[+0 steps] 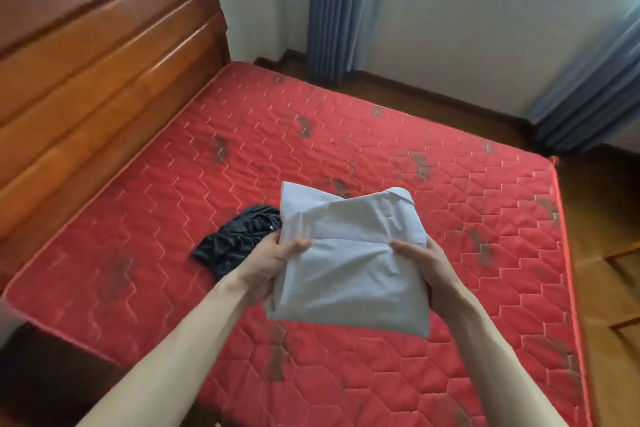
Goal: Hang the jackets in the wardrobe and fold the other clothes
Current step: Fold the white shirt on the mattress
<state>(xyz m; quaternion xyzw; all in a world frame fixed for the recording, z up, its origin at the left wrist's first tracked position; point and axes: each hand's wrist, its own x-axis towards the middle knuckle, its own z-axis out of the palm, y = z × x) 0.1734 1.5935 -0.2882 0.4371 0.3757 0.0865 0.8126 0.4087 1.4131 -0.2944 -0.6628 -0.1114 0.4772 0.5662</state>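
A folded pale grey-white garment [349, 253] is held up above the red mattress [346, 135]. My left hand [273, 258] grips its left edge, thumb on top and fingers underneath. My right hand [426, 262] grips its right edge the same way. A crumpled black garment [232, 243] lies on the mattress just left of my left hand, partly hidden behind the hand and the pale bundle.
The wooden headboard [97, 80] runs along the left. Blue curtains [332, 10] hang at the far wall and blue curtains [595, 80] at the right. Wooden floor [606, 218] borders the mattress on the right.
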